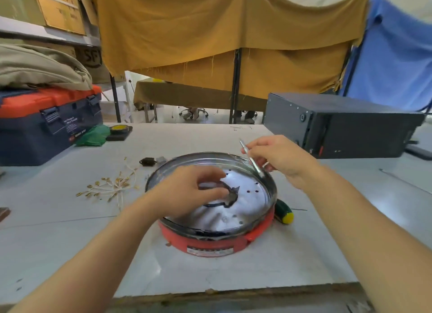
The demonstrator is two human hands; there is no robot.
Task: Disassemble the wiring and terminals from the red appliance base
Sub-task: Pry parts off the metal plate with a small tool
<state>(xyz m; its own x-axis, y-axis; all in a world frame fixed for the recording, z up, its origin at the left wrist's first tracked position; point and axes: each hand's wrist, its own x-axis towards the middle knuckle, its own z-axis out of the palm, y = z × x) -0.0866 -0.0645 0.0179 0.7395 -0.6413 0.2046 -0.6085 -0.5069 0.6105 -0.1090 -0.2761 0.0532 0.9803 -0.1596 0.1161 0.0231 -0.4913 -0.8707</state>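
Nearest the worktop's (70, 242) front edge, the red appliance base (217, 241) is set, its shiny metal pan (247, 186) turned upward — a dark bracket (231, 193) is seen inside it. That bracket is pinched by the curled fingers of the left hand (187, 191). A slim metal tool (251, 159) is gripped by the right hand (278, 158) over the pan's far rim. Loose wires with brass terminals (112, 186) are spread toward the left edge; a green-handled screwdriver (284, 212) lies just right of the base.

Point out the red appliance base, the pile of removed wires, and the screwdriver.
red appliance base (217, 243), head view, front wall.
removed wires (114, 187), head view, pile's middle.
screwdriver (283, 212), head view, green handle.
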